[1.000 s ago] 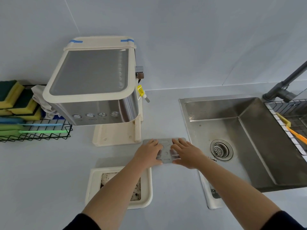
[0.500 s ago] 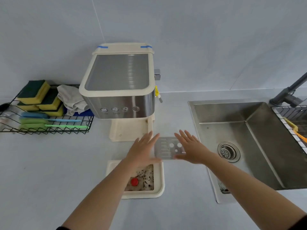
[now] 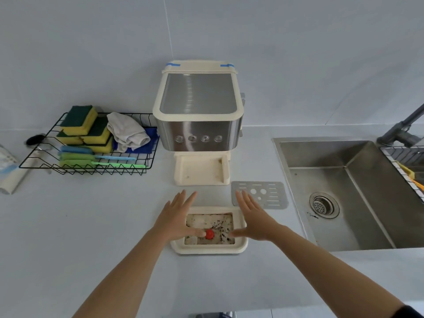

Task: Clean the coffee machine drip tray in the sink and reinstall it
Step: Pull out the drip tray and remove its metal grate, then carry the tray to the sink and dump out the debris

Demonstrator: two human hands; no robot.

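The cream drip tray [image 3: 209, 249] lies on the counter in front of the coffee machine [image 3: 198, 115], its inside dirty with dark specks and a red float [image 3: 209, 234]. The metal grate [image 3: 266, 194] lies flat on the counter to the tray's right, near the sink [image 3: 358, 196]. My left hand [image 3: 176, 216] hovers over the tray's left edge, fingers spread, holding nothing. My right hand [image 3: 252, 216] hovers over the tray's right edge, also open and empty. The machine's cream base [image 3: 202, 171] has no tray in it.
A black wire rack [image 3: 89, 166] at left holds sponges [image 3: 80, 120], a grey cloth [image 3: 127, 130] and brushes. The faucet [image 3: 403, 129] stands at the sink's far right, beside a wire basket [image 3: 408, 161]. A white bottle [image 3: 9, 171] lies at the far left.
Both hands let go of the metal grate, which now lies on the counter, and moved back over the two sides of the drip tray. The camera view shifted left.
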